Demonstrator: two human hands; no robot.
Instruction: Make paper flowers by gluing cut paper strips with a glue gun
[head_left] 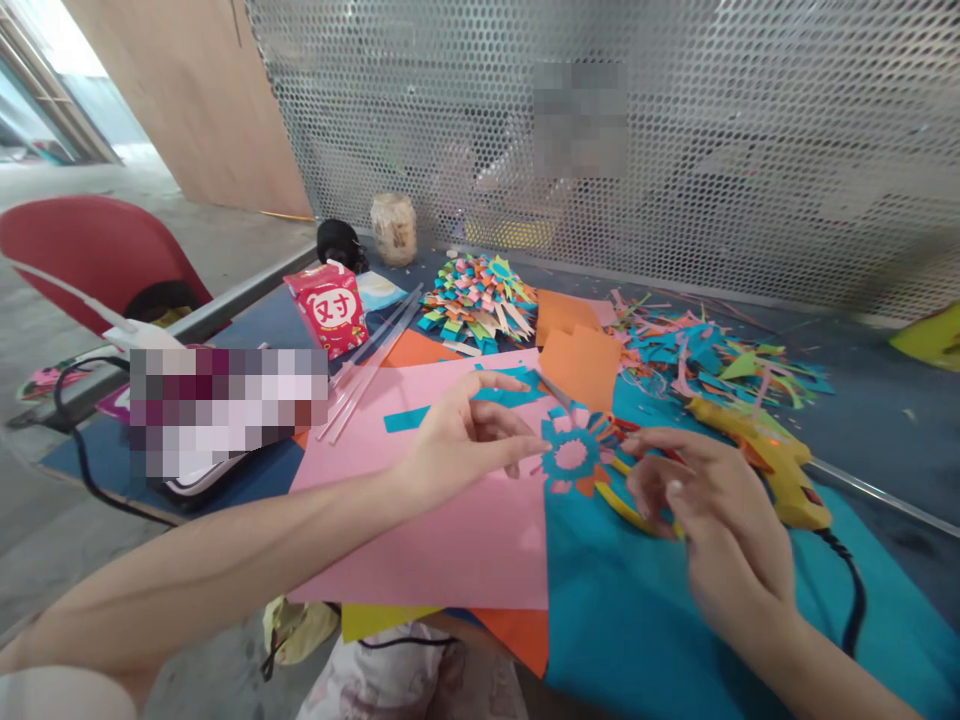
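Observation:
A blue paper ring with a pink centre and fringed edges (570,455) is between my two hands, above the pink sheet (420,540) and the blue sheet (622,610). The fingertips of my left hand (480,430) are at its left edge, thumb and fingers apart. My right hand (705,510) is to its right, fingers curled but parted, over scissors with yellow handles (626,508). Whether the hand touches the scissors is unclear. Blue paper strips (405,419) lie on the pink sheet. A yellow glue gun (787,480) rests right of my right hand.
Behind are a pile of folded paper pieces (480,300), orange sheets (581,360), paper scraps (697,350) and a mesh panel (637,130). Glue sticks (375,360), a red packet (328,308), a jar (394,230) and a blurred object (225,420) are left. A red chair (97,250) stands beyond.

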